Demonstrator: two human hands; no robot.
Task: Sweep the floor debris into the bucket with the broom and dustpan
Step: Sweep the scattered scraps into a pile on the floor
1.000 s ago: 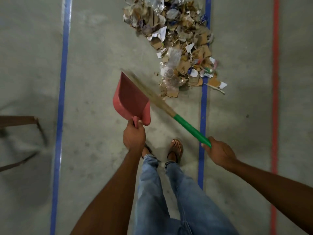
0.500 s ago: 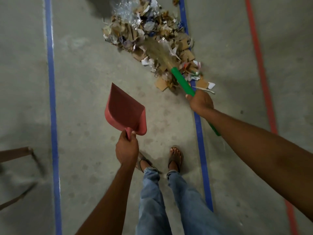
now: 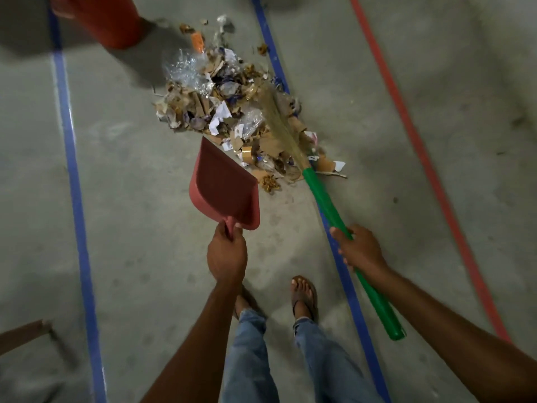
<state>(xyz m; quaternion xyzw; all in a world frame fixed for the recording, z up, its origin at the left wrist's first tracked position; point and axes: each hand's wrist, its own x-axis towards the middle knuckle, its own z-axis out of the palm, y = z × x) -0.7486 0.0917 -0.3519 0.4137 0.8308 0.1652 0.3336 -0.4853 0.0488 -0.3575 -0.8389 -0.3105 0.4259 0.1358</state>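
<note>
Hands apart, each clamped on its own tool. Left hand (image 3: 226, 257) grips the short stem of the red dustpan (image 3: 225, 184), fingers curled round it. The pan points away from the person and tilts, its far corner touching the near-left edge of the debris pile (image 3: 203, 109). Inside of the pan looks bare.

Right hand (image 3: 361, 250) wraps the green handle of the broom (image 3: 327, 205) partway along. The butt end sticks out behind the hand toward the near right. The handle slants far-left up to the straw bristles (image 3: 277, 120), which lie across the right side of the pile, blurred.

The debris is torn cardboard, white paper scraps and crumpled clear plastic, heaped on the concrete floor (image 3: 139, 228) in the middle distance. Loose bits trail off at its near-right end, just beside the foot of the handle. A few scraps lie scattered beyond the far end.

Bucket (image 3: 110, 21), orange-red, stands at far left, cut by the top edge and blurred. It is well apart from the dustpan and near the far end of the pile.

Blue floor line (image 3: 77, 199) runs along the left. A second blue line (image 3: 347, 286) passes under the broom handle and the pile's right edge. A red line (image 3: 421, 152) lies further right.

Sandalled feet (image 3: 303, 295) and jeans (image 3: 250, 359) show between the arms. A brown wooden piece (image 3: 23, 335) sits at the near left edge; what it is I cannot tell.
</note>
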